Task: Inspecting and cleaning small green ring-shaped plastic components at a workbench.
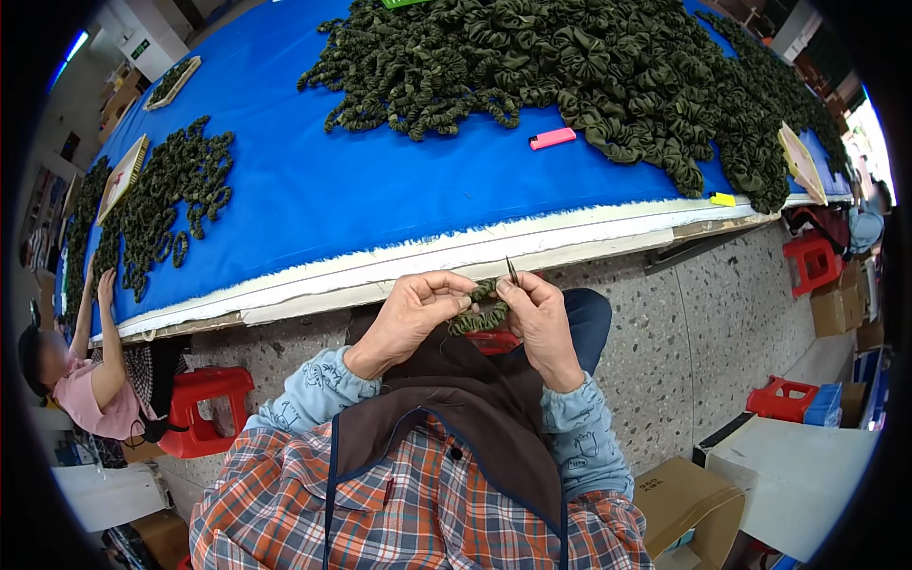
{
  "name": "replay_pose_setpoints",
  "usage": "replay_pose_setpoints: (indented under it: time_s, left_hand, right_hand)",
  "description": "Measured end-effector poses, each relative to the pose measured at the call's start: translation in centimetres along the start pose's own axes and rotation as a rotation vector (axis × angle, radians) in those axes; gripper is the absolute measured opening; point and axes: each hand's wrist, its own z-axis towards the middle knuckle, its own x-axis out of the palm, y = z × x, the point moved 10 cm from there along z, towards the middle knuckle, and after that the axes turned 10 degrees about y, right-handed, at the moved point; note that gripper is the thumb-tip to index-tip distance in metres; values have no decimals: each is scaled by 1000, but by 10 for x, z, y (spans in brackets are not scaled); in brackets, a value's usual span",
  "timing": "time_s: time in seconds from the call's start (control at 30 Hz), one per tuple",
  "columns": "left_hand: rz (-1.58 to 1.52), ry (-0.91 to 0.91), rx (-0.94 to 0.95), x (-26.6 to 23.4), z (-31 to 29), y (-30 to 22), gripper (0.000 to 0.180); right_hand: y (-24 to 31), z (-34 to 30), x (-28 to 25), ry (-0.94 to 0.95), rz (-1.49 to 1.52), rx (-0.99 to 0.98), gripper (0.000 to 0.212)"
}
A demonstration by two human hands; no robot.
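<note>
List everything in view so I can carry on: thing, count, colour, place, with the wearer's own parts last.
Gathered ring: one, dark green, between the wearer's hands
Pointed tool: one, dark, at the right fingertips
Piled rings: too many to count, dark green, on the table at both sides
Table cover: one, blue, ahead
Pink lighter: one, by the large pile
Yellow lighter: one, near table edge, right
Stools: at least three, red, left and right
Cardboard boxes: several, brown, mostly right
Co-worker: one, pink top, far left
Apron: one, brown, on the wearer
Oversleeves: two, light blue, forearms
Left hand: one, bare, centre
Right hand: one, bare, right of it
</note>
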Motion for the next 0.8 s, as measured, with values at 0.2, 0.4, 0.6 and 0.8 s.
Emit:
replay_pose_setpoints:
  time_s: [0.2, 0.4, 0.6, 0.8]
  left_hand:
    - [-67, 6, 35, 1, 2, -10, 20]
    - [-147, 68, -111, -1, 1, 5, 19]
    - [-69, 72, 13, -1, 5, -7, 15]
    - [-190, 84, 206, 12, 15, -19, 12]
  right_hand:
    - [-9, -2, -9, -13, 17, 41, 9]
    - [5, 2, -5, -20, -74, -47, 9]
    - [26, 9, 1, 46, -132, -56, 16]
    - [14, 25, 8, 16, -10, -117, 24]
